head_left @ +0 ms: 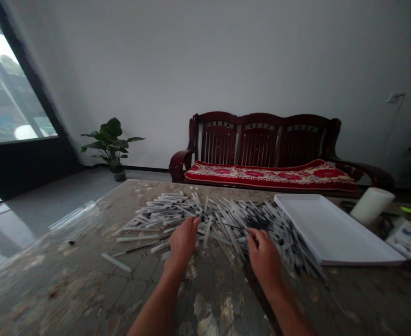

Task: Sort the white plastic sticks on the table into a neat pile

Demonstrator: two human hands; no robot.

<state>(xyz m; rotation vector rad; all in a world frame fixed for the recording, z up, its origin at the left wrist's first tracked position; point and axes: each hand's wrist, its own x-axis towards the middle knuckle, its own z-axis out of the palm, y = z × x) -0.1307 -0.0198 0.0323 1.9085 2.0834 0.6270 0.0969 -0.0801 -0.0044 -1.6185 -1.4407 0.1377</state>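
Note:
A wide heap of slim white pen-like tubes [166, 206], several with dark ends, lies across the table in front of me. My left hand [184, 238] is closed in a pinch at the heap's near edge. A small dark piece shows at its fingertips, too small to name. My right hand [264, 254] is also closed, thumb against bent fingers, over the right part of the heap. From its fingertips a thin dark rod [234, 226] points left toward my other hand. Just beyond my right hand is a bunch of thin black pieces [258, 219] among the tubes.
A shallow white tray [335, 226] stands right of the heap, beside a white roll [372, 205] and a printed box [407, 237]. One loose tube [116, 262] lies at left on the patterned tablecloth [68, 289]. Behind are a wooden bench [258, 140] and a potted plant [110, 142].

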